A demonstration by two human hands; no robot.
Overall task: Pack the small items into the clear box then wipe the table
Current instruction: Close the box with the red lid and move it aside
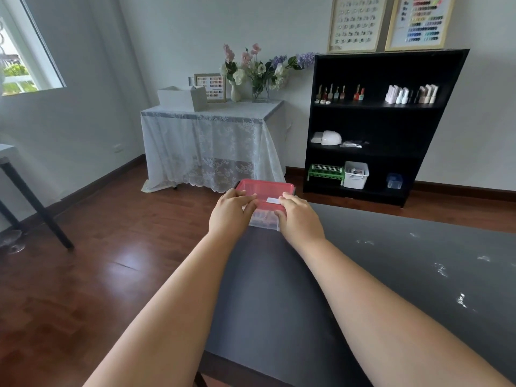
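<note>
A clear plastic box with a red lid [265, 191] sits at the far left corner of the dark grey table [363, 275]. My left hand [230, 212] grips the box's left side, thumb on the lid. On the right side, my right hand [298, 216] holds the box with its fingers curled over the lid edge near a white label. The contents of the box are blurred behind the clear wall. White smears and specks [444, 268] mark the tabletop on the right.
Beyond the table stands a black shelf unit [391, 121] with nail polish bottles, a white lamp and small bins. A lace-covered side table [212, 141] holds flowers and a white box. Wooden floor lies to the left, with a black table leg [36, 208].
</note>
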